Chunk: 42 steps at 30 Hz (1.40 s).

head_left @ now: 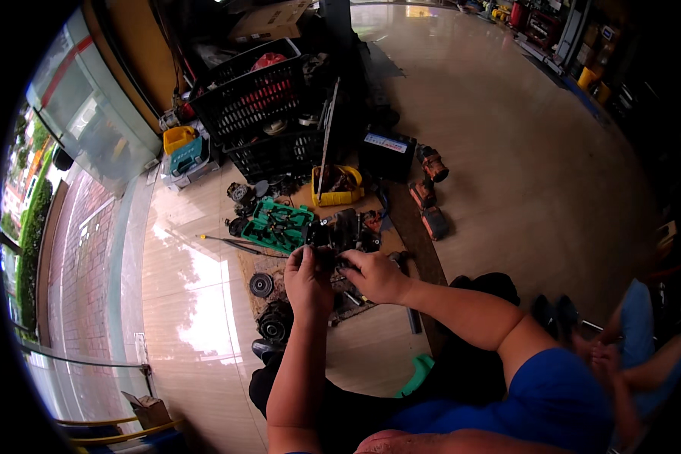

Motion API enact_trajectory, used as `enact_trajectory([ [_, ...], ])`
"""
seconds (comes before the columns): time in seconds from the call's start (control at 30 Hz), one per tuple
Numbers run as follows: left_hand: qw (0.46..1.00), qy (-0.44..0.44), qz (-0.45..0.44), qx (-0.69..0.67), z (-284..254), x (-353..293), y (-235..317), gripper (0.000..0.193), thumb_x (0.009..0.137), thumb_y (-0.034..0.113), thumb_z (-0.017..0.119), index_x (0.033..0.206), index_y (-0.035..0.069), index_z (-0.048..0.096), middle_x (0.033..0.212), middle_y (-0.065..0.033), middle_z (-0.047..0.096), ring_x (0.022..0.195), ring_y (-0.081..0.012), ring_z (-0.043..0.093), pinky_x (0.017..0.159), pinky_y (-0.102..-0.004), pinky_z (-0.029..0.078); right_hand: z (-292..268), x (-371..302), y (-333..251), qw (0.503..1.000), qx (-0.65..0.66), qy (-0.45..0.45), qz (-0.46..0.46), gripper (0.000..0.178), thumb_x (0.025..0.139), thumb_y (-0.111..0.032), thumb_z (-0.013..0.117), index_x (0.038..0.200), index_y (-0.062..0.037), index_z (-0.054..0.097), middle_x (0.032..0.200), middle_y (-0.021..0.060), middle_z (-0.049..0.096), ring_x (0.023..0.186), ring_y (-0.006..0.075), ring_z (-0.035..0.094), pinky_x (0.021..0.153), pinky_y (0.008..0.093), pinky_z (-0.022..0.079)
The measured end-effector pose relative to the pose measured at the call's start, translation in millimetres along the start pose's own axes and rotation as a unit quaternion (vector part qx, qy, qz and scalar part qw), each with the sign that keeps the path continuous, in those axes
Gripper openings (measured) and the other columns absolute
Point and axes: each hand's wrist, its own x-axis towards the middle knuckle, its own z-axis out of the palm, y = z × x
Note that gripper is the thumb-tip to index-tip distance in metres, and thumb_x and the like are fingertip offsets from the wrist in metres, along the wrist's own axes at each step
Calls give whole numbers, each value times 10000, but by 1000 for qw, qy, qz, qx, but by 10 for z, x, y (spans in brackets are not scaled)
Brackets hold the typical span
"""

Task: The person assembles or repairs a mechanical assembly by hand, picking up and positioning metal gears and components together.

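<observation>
In front of me, low over the work spot on the floor, my left hand (309, 281) and my right hand (377, 275) are close together. The fingers of both are closed on a small dark part (324, 259), which is too shadowed to name. Just beyond them lies a cluster of dark, greasy machine parts (345, 224). To its left rests an open green tool case (278, 225) with several dark pieces in it. A ribbed black pulley (261, 285) and a larger round pulley-like unit (274, 321) lie left of my left forearm.
Behind the parts are a yellow container (337, 188), a black battery (386, 155) and stacked black crates (253, 87). Orange-and-black cordless tools (431, 163) lie to the right. A green object (416, 376) is near my legs. Another person's hands (604, 357) show at right; a glass door (91, 113) stands left.
</observation>
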Motion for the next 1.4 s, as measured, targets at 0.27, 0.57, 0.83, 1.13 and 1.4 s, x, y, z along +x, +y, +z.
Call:
enact_trajectory([
  [0.27, 997, -67, -8, -29, -32, -27, 35, 91, 962, 132, 527, 995, 49, 510, 806, -104, 604, 753, -261, 617, 719, -429, 528, -99, 28, -23, 997, 33, -70, -2, 215, 870, -143, 613, 1031, -1, 621, 872, 214, 659, 843, 376, 648, 699, 414, 510],
  [0.57, 993, -76, -50, 71, 57, -140, 106, 114, 961, 138, 534, 956, 24, 528, 784, -99, 604, 708, -231, 610, 676, -361, 524, -226, 82, 38, 987, -8, -161, -16, 201, 841, -130, 626, 1010, -23, 642, 888, 207, 656, 855, 357, 646, 730, 391, 504],
  [0.83, 979, -119, -83, 142, 110, -177, 232, 120, 959, 117, 523, 965, -2, 535, 767, -102, 611, 660, -216, 609, 643, -340, 513, -469, 200, 48, 960, -118, -254, -15, 179, 806, -151, 627, 953, -52, 655, 867, 170, 660, 842, 354, 635, 717, 421, 500],
  [1.13, 867, -156, -63, 469, -9, -137, -10, 175, 911, 123, 613, 956, -41, 652, 788, -39, 654, 723, -79, 550, 674, -250, 457, -485, 214, 122, 936, -264, -218, -80, 132, 807, -199, 610, 863, -89, 659, 856, 128, 660, 849, 327, 644, 711, 446, 509],
  [1.4, 772, -150, 38, 616, 164, -280, -9, 197, 870, 137, 644, 969, -31, 676, 822, -127, 699, 749, -190, 666, 700, -319, 501, -483, 218, 139, 931, -294, -200, -89, 163, 834, -214, 592, 876, -67, 648, 861, 147, 660, 860, 339, 644, 720, 456, 513],
])
